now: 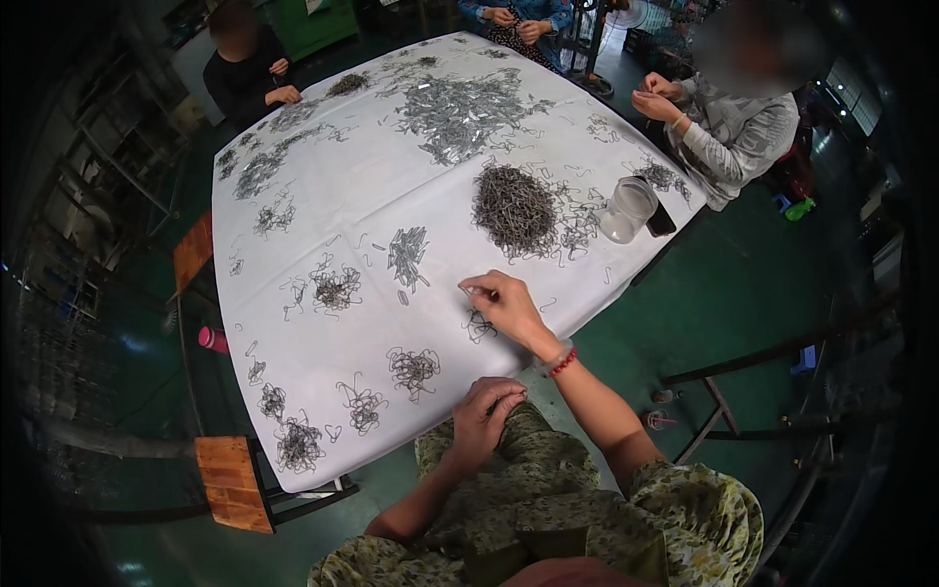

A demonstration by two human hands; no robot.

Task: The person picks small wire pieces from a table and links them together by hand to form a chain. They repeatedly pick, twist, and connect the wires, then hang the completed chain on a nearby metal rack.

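Observation:
My right hand (504, 301) reaches over the table with thumb and forefinger pinched. Something tiny and pale may be at its fingertips, too small to name. Just beneath it lies a small heap of bent wire hooks (479, 327). At the near table edge, in front of my lap, my left hand (486, 416) is curled closed; whatever it holds is hidden. Beyond the right hand, to the left, is a loose batch of flat silvery metal pieces (407, 254). A large dark mound of wire hooks (514, 208) sits farther off.
The white-covered table (342, 201) carries several smaller hook heaps (414, 370) and a wide spread of silvery pieces (460, 108). A clear plastic jar (631, 207) and a dark phone (661, 220) stand near the right edge. Other people work around it. A wooden stool (233, 479) is at left.

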